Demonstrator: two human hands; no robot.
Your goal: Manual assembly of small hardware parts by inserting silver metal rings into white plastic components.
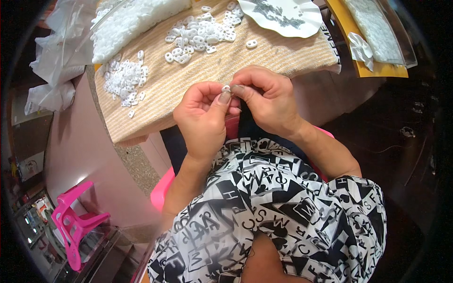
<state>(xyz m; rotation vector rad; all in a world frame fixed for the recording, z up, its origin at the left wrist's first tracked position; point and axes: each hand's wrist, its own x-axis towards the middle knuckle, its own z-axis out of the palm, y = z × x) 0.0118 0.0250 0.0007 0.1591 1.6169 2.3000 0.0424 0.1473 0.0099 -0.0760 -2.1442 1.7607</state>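
Between the fingertips of my left hand [204, 111] is a small white plastic piece [226, 88], pinched by thumb and forefinger. My right hand [266, 96] meets it from the other side, its thumb and forefinger pressed together at the piece's edge; anything between them is too small to make out. Both hands are just off the near edge of a striped tan cloth [188, 89]. On the cloth beyond lies a pile of white two-holed oval pieces [200, 33], with a single oval piece [251, 44] apart from it. Smaller white pieces [125, 78] are heaped at the left.
A white scalloped plate [306, 21] with small dark grey bits stands at the far right of the cloth. Clear bags of white pieces lie at the back left [137, 23] and right [377, 33]. A pink plastic stool [78, 219] stands on the floor at lower left.
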